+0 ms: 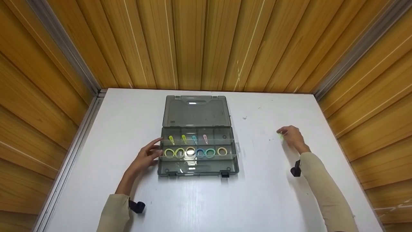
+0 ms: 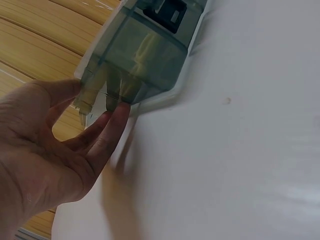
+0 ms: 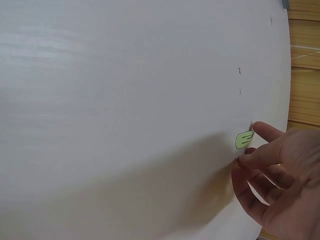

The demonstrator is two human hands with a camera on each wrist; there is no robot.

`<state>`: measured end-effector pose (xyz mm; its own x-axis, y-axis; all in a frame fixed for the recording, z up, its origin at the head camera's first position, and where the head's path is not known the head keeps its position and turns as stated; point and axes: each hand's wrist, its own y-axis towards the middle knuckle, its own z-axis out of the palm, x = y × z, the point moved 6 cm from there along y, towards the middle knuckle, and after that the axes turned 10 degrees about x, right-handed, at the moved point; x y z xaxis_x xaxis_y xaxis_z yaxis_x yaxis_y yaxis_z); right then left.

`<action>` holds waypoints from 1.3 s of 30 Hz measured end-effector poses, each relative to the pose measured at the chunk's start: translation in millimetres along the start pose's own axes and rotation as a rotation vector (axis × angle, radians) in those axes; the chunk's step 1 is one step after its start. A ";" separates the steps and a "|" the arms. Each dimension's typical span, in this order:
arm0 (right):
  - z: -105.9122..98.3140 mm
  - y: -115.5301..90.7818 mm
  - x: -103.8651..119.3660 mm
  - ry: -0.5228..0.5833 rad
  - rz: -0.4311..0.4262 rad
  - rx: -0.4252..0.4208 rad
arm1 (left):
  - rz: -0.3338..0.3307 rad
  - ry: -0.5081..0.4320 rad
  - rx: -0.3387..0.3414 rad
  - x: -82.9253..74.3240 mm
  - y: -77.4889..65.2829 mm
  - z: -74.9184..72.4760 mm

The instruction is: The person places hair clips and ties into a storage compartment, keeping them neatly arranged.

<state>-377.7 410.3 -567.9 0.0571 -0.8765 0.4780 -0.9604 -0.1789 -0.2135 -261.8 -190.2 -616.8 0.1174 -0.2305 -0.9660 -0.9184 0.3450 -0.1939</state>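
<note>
A grey see-through storage box (image 1: 197, 165) lies with its lid (image 1: 197, 112) laid back. Snap hair clips in yellow-green, blue and pink sit in its back row; several hair ties, among them a teal tie (image 1: 210, 152), fill the middle row. My left hand (image 1: 146, 158) rests its fingertips on the box's left side, the thumb and fingers spread apart along it. Far to the right, my right hand (image 1: 292, 138) pinches a light green hair clip (image 3: 244, 139) at its end, close over the white table. In the head view the fingers partly hide this clip.
The box's front compartment faces me, with two latches, one of them the dark right latch (image 1: 225, 174), on its near edge. Wood-panelled walls (image 1: 190, 45) enclose the white table (image 1: 257, 199) at the back and both sides. Small marks dot the tabletop.
</note>
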 end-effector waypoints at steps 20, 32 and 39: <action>1.6 -6.2 -7.8 0.017 0.133 -0.021 | -0.007 -0.013 -0.002 3.5 3.0 1.7; 9.1 3.3 11.7 0.001 -0.054 0.014 | 0.027 -0.009 0.008 -0.7 2.7 0.1; 13.3 6.0 27.9 0.051 -0.097 0.045 | 0.008 -0.014 0.010 -1.1 1.3 0.5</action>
<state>-378.3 378.8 -567.2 0.1342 -0.8306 0.5405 -0.9379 -0.2826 -0.2013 -262.9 -189.0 -616.0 0.1152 -0.2153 -0.9697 -0.9153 0.3563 -0.1878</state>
